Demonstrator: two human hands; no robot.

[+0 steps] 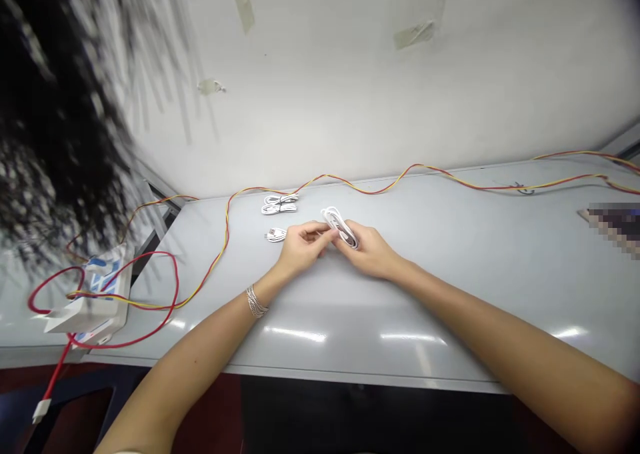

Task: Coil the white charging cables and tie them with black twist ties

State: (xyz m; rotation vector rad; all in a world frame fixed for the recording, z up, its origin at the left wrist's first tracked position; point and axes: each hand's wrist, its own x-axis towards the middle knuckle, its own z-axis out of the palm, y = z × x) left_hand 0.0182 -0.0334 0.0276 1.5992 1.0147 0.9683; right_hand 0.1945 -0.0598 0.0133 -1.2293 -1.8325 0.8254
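A white coiled cable [341,227] is held above the grey table, between my two hands. My right hand [367,246] is closed round its lower right side, with the thumb along the loops. From the left, my left hand [305,244] pinches the near edge of the coil with thumb and fingers; some of its fingertips are hidden. Just left of that hand, a second white cable [275,235] lies bundled with its plug showing, partly covered by the fingers. Behind it rests another white cable bundle [280,204], tied round the middle with a dark tie.
A red and yellow twisted wire [227,217] runs along the table's back and down the left. At left stands a white power strip [113,294] with a red cord [175,274] looped about it. A person's dark hair [65,121] fills the upper left. A pixelated dark object [620,224] lies far right.
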